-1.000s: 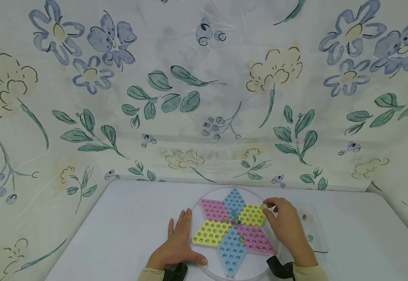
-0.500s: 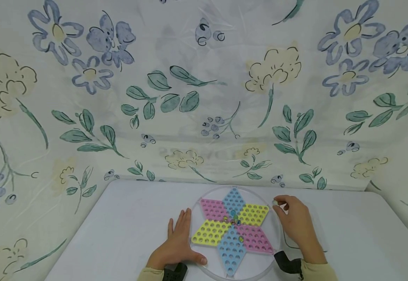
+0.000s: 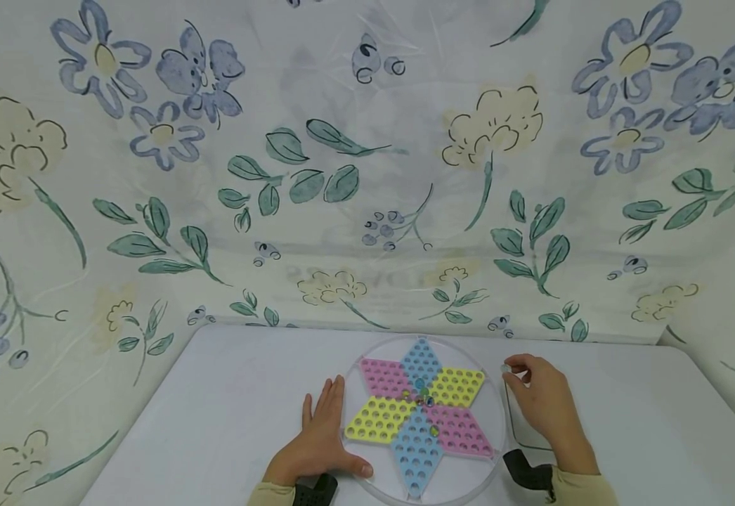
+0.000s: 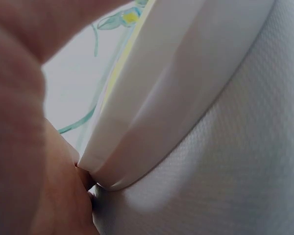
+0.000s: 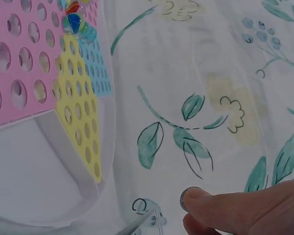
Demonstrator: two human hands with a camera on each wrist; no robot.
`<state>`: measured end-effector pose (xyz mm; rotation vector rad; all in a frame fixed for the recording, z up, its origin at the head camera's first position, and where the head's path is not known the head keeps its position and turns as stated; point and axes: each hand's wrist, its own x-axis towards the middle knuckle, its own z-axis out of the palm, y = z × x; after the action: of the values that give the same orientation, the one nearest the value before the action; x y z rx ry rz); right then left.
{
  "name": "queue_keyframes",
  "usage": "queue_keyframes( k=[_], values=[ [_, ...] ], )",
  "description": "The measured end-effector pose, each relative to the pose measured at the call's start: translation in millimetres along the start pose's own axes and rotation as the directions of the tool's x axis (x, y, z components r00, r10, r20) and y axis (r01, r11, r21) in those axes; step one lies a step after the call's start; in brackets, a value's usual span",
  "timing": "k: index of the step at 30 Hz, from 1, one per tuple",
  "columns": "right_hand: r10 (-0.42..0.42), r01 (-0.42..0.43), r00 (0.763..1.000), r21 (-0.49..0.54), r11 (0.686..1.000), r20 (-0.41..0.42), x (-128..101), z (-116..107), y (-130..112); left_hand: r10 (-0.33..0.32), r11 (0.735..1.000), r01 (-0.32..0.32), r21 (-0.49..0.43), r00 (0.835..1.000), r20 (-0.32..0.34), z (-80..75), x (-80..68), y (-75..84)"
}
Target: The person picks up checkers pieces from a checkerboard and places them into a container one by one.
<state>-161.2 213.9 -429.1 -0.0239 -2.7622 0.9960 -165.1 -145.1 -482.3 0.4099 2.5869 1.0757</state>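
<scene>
A round Chinese checkers board bears a six-pointed star of pink, yellow and light blue hole panels. My left hand rests at its left rim, fingers straight and thumb spread along the lower edge. The left wrist view shows that hand right against the white board wall. Just right of the board, my right hand pinches a small glass marble between thumb and fingertips. Several colourful marbles sit clustered at the star's centre; one yellow-green marble sits lower, near the blue and pink panels.
Under and beside my right hand lies a clear flat tray, mostly covered by the hand and forearm. The white table ends at a hanging floral cloth behind. Both wrists carry black straps.
My right hand has moved right, from above the board's yellow corner to beside the board, with the marble still pinched. It now covers the marbles in the tray. The left hand stays put.
</scene>
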Motion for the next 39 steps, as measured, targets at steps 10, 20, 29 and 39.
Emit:
queue_keyframes(
  k=[10,20,29,39],
  values=[
    [0.064,-0.064,0.997,-0.002,0.998,0.036,2.6,-3.8,-0.5,-0.003,1.0,0.003,-0.001,1.0,0.005,-1.3,-0.9,0.7],
    [0.079,-0.079,0.996,-0.018,0.997,0.033,3.6,-0.1,4.1,-0.006,1.0,0.006,-0.004,1.0,0.003,-0.9,-1.5,1.1],
    [0.129,-0.128,0.99,-0.016,0.992,0.058,4.0,5.5,8.0,-0.006,1.0,0.006,0.004,1.0,-0.006,2.7,-0.7,-1.0],
    [0.112,-0.111,0.993,-0.028,0.993,0.047,3.3,6.6,8.0,-0.011,1.0,0.012,0.01,1.0,-0.007,1.8,-1.0,1.4]
  ],
)
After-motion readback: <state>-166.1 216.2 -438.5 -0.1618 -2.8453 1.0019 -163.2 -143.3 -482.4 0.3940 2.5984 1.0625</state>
